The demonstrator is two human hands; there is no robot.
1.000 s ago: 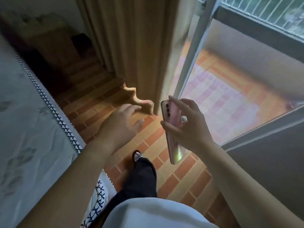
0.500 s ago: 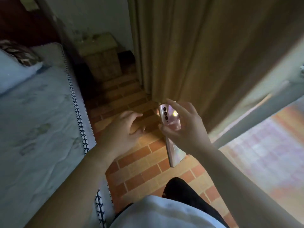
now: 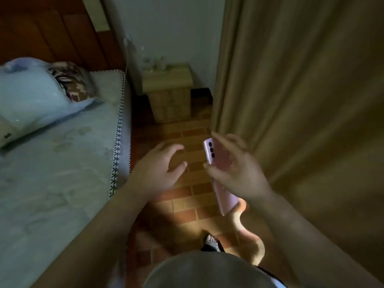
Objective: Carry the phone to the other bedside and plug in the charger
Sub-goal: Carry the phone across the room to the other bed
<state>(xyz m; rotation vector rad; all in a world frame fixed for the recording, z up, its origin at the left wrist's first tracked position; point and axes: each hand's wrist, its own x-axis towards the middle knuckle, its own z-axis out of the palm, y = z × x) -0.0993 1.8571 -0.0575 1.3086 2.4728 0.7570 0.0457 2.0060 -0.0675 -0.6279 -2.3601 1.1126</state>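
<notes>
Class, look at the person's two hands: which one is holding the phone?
The right hand holds the pink phone, fingers wrapped around its edges. The left hand is empty, fingers loosely curled beside it.

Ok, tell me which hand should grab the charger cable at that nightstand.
Left. The left hand is empty and open, while the right hand is wrapped around the pink phone. The nightstand stands ahead by the bed; no cable is clearly visible.
</notes>
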